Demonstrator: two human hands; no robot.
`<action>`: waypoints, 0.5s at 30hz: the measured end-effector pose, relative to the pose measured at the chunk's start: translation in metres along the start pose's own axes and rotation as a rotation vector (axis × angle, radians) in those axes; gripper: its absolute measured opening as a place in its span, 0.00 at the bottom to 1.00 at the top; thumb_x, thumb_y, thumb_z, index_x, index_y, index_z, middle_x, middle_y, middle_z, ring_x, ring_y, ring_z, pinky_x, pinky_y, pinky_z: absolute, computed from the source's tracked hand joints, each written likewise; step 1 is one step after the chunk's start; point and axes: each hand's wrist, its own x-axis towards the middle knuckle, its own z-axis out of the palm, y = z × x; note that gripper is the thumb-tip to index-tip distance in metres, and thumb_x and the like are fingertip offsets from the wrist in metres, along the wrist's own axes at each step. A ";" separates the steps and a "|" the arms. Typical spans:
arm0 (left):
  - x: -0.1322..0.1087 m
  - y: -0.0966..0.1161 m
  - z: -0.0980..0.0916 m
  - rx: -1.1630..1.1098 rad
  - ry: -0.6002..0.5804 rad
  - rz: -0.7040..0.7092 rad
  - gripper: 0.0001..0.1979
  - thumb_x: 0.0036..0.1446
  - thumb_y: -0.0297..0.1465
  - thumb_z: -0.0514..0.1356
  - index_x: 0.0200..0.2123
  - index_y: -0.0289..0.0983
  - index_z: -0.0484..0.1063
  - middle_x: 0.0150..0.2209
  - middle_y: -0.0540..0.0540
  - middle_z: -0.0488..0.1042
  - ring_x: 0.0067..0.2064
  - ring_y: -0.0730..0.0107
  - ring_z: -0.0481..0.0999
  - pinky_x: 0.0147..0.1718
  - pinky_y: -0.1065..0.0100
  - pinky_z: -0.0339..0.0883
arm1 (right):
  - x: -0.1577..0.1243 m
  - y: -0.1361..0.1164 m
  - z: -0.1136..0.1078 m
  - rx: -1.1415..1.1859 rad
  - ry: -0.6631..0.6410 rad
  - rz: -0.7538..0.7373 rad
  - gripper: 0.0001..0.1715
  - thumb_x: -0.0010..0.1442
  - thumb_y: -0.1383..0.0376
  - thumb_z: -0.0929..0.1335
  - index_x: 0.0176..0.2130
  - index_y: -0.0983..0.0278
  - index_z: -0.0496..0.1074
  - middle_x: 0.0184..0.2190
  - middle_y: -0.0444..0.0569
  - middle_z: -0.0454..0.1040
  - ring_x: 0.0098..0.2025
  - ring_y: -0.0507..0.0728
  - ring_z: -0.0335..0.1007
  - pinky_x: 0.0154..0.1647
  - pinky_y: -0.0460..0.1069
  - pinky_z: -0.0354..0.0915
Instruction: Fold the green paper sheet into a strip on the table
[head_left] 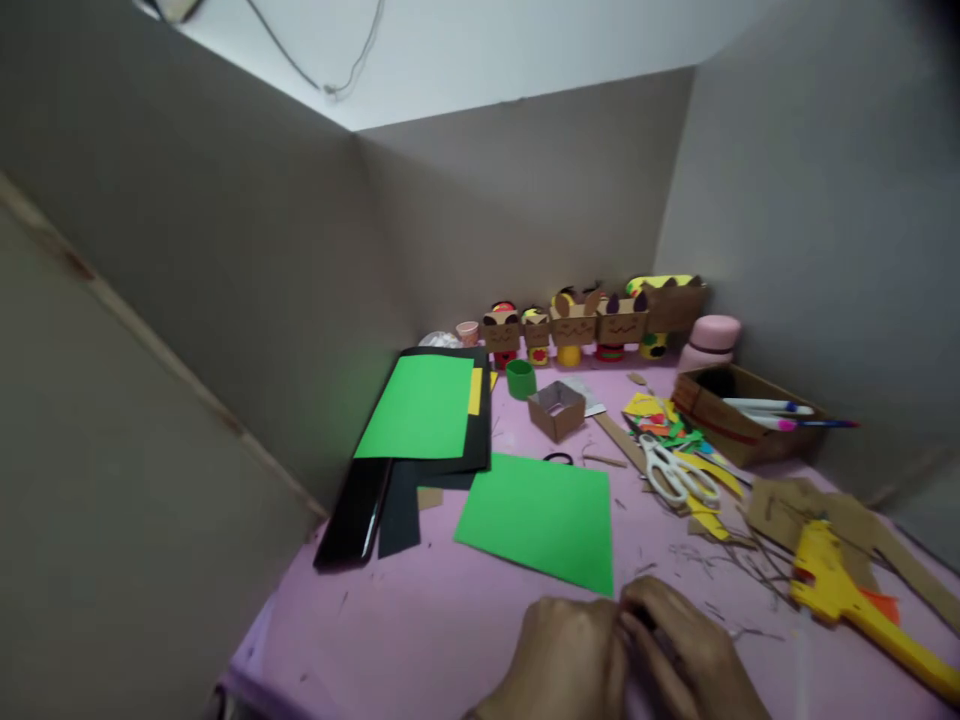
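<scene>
So I'm on the head cam, and I've got both hands together near the table's (420, 640) front edge, right of centre. My left hand (570, 645) has its fingers curled in, tips right up against my right hand (686, 645), whose fingers are bent too. Can't tell if anything's pinched in there; the knuckles hide it.

Closest thing is the loose green sheet (544, 520), flat mid-table, its near right corner just beyond my fingertips. Can't tell if they touch. Toward the right edge there's a yellow glue gun (829, 580), then white-handled scissors (679, 475) among paper scraps, and a cardboard box (739, 440) with pens in it. A square cardboard ring (556, 415) sits past the sheet, cardboard-faced figures (574, 327) line the far edge, and a black phone (352, 520) lies along the left edge.
</scene>
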 end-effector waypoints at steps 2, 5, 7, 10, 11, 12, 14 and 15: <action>0.005 0.006 0.001 0.072 -0.030 0.020 0.08 0.51 0.24 0.56 0.34 0.30 0.74 0.27 0.41 0.80 0.26 0.58 0.78 0.20 0.67 0.64 | -0.003 0.003 -0.002 0.026 0.013 0.050 0.05 0.61 0.67 0.61 0.37 0.59 0.65 0.30 0.47 0.73 0.32 0.55 0.72 0.32 0.45 0.68; 0.010 0.011 0.005 0.125 -0.030 0.067 0.07 0.53 0.23 0.56 0.33 0.30 0.73 0.29 0.41 0.78 0.27 0.57 0.77 0.22 0.63 0.67 | -0.006 0.006 -0.004 0.092 0.049 0.186 0.04 0.61 0.64 0.62 0.37 0.59 0.65 0.32 0.47 0.73 0.33 0.55 0.72 0.33 0.45 0.69; 0.012 0.013 0.007 0.160 -0.002 0.082 0.09 0.55 0.23 0.53 0.36 0.29 0.72 0.30 0.41 0.77 0.29 0.58 0.77 0.25 0.61 0.69 | -0.006 0.006 -0.004 0.177 0.062 0.273 0.05 0.61 0.61 0.62 0.35 0.59 0.65 0.31 0.47 0.72 0.33 0.55 0.71 0.34 0.45 0.69; 0.013 0.010 0.007 0.215 0.057 0.042 0.16 0.59 0.23 0.49 0.48 0.22 0.66 0.36 0.34 0.77 0.36 0.55 0.76 0.32 0.56 0.71 | -0.004 0.003 -0.004 0.315 0.097 0.377 0.09 0.60 0.58 0.62 0.31 0.60 0.65 0.26 0.45 0.69 0.30 0.55 0.69 0.31 0.44 0.68; 0.013 0.009 0.007 0.229 0.070 0.030 0.18 0.60 0.24 0.48 0.51 0.20 0.64 0.40 0.31 0.76 0.40 0.53 0.76 0.36 0.54 0.71 | -0.003 0.003 -0.005 0.352 0.098 0.408 0.10 0.59 0.57 0.63 0.30 0.60 0.65 0.25 0.44 0.68 0.29 0.55 0.68 0.30 0.44 0.68; 0.013 0.007 0.007 0.241 0.083 0.026 0.19 0.61 0.24 0.48 0.53 0.20 0.62 0.44 0.29 0.75 0.44 0.52 0.74 0.40 0.51 0.69 | -0.002 0.001 -0.005 0.385 0.080 0.434 0.11 0.59 0.56 0.62 0.29 0.60 0.66 0.24 0.44 0.68 0.29 0.55 0.68 0.30 0.44 0.68; 0.014 0.004 0.006 0.269 0.111 0.042 0.19 0.62 0.27 0.48 0.52 0.22 0.63 0.49 0.30 0.72 0.50 0.50 0.71 0.47 0.47 0.65 | 0.000 -0.002 -0.007 0.417 0.012 0.452 0.13 0.58 0.56 0.63 0.28 0.60 0.68 0.24 0.44 0.69 0.28 0.55 0.68 0.30 0.45 0.69; 0.014 0.004 0.006 0.289 0.128 0.053 0.18 0.62 0.27 0.47 0.52 0.24 0.64 0.51 0.31 0.72 0.51 0.50 0.70 0.49 0.46 0.63 | 0.001 -0.005 -0.007 0.412 -0.013 0.447 0.12 0.56 0.56 0.65 0.27 0.60 0.70 0.23 0.44 0.71 0.27 0.55 0.68 0.31 0.45 0.69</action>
